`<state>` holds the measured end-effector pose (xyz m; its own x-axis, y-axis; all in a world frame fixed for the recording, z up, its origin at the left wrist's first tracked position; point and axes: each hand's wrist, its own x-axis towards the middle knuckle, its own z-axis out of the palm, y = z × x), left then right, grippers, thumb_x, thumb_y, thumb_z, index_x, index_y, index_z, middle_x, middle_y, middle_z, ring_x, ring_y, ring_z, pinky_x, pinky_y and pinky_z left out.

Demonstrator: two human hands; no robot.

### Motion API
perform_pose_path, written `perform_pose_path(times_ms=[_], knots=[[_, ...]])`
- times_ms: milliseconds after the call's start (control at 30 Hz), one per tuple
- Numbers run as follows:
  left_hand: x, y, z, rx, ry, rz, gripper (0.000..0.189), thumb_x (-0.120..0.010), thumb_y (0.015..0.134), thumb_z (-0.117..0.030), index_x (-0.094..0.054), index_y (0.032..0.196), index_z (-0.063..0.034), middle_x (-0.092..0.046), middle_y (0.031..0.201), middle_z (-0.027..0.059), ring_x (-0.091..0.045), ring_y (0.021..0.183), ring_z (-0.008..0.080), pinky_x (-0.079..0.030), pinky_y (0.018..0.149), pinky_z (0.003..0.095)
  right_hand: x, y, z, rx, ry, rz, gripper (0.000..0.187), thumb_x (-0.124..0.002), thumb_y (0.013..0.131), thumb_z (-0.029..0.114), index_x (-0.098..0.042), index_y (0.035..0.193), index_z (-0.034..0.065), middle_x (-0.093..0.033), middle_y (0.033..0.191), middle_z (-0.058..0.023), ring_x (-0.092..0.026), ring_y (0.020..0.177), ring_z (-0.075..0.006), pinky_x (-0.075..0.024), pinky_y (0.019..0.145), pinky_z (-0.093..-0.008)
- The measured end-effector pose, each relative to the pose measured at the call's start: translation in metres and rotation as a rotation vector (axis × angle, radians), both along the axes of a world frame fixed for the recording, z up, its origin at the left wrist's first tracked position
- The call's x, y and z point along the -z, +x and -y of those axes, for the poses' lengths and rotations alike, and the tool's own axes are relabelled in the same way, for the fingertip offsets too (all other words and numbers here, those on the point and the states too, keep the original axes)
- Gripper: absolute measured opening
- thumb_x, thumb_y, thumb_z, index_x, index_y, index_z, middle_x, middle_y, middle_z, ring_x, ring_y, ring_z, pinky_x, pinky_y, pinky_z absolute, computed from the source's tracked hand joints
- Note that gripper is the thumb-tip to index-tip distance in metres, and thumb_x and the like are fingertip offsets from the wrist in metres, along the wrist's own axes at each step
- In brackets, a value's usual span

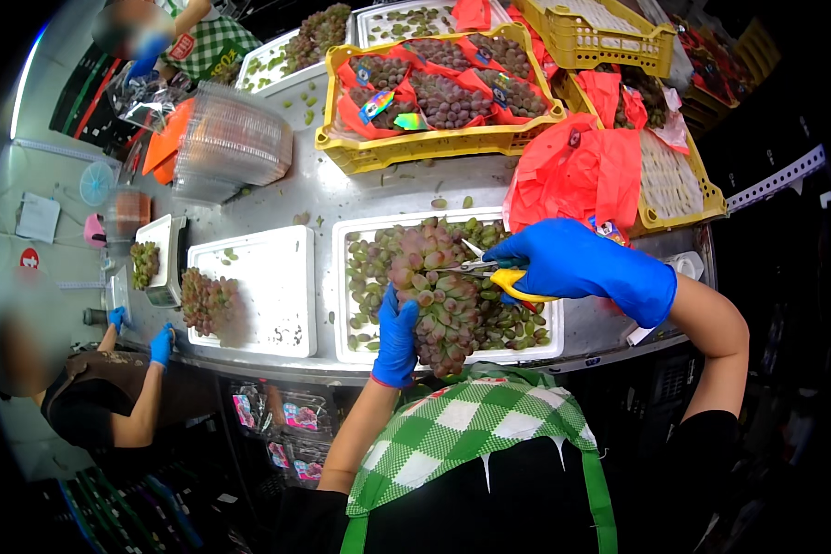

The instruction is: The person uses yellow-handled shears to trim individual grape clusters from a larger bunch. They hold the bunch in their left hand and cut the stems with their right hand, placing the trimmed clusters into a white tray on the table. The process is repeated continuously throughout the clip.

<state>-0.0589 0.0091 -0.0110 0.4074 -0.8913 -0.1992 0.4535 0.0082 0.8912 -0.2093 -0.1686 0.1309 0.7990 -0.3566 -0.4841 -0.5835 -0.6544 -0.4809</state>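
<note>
My left hand (397, 339), in a blue glove, grips a large bunch of reddish-green grapes (447, 311) from its left side. The bunch is held over a white foam tray (556, 350) in which many loose green grapes (370, 277) lie. In my right hand (582, 266), also blue-gloved, is a pair of scissors (516, 284) with yellow and red handles. The blades are parted and point left; the lower one lies against the bunch's upper part, and its tip is hard to make out among the grapes.
Beyond the tray, a yellow plastic crate (415, 156) holds grape bunches in red paper. Crumpled red paper (575, 170) hangs near my right hand. Leftward lie another foam tray (270, 284) with a bunch, stacked clear plastic containers (232, 142) and a co-worker's gloved hand (161, 344).
</note>
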Motion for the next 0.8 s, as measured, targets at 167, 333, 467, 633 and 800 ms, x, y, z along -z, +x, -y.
perform_pose_path(times_ms=[167,333,467,633,800], knots=[[0.008,0.001,-0.002,-0.012,0.002,0.024,0.064,-0.052,0.08,-0.048,-0.036,0.124,-0.0035,-0.049,0.117,0.0118,-0.052,0.104,0.0222,-0.045,0.087,0.0348,0.006,0.003,0.0,-0.011,-0.009,0.034,0.04,-0.062,0.073,0.035,-0.059,0.11,0.0198,-0.062,0.085,-0.0128,-0.061,0.073,-0.0272,-0.0467,0.064,-0.0335],[0.005,0.003,-0.002,0.026,0.03,-0.033,0.064,-0.05,0.082,-0.048,-0.035,0.125,-0.0035,-0.048,0.119,0.0123,-0.052,0.105,0.0233,-0.045,0.087,0.0365,0.011,0.001,0.002,-0.047,-0.053,0.084,0.04,-0.064,0.071,0.032,-0.059,0.109,0.0224,-0.062,0.082,-0.0122,-0.06,0.07,-0.0277,-0.0464,0.061,-0.0349],[0.01,0.005,-0.002,0.086,0.032,-0.122,0.069,-0.047,0.082,-0.052,-0.03,0.129,-0.0043,-0.043,0.124,0.0138,-0.048,0.109,0.0261,-0.043,0.09,0.04,0.007,-0.001,0.0,-0.071,-0.184,0.122,0.042,-0.065,0.068,0.028,-0.059,0.109,0.0233,-0.062,0.078,-0.0107,-0.059,0.068,-0.0278,-0.0458,0.059,-0.0368],[0.017,0.003,0.0,0.066,-0.059,-0.39,0.061,-0.052,0.082,-0.043,-0.036,0.124,-0.0016,-0.048,0.119,0.0136,-0.053,0.104,0.0241,-0.046,0.087,0.0364,0.002,-0.009,-0.004,-0.03,-0.302,0.198,0.046,-0.066,0.065,0.023,-0.058,0.11,0.0238,-0.061,0.074,-0.0095,-0.059,0.066,-0.0279,-0.0449,0.056,-0.0386],[0.019,0.005,-0.003,0.147,0.014,-0.244,0.075,-0.045,0.081,-0.056,-0.025,0.132,-0.005,-0.038,0.128,0.0156,-0.044,0.113,0.0283,-0.04,0.093,0.0419,0.005,-0.005,-0.006,-0.165,-0.451,0.233,0.043,-0.063,0.067,0.02,-0.055,0.109,0.0168,-0.058,0.07,-0.0088,-0.058,0.065,-0.0267,-0.0434,0.055,-0.0385]])
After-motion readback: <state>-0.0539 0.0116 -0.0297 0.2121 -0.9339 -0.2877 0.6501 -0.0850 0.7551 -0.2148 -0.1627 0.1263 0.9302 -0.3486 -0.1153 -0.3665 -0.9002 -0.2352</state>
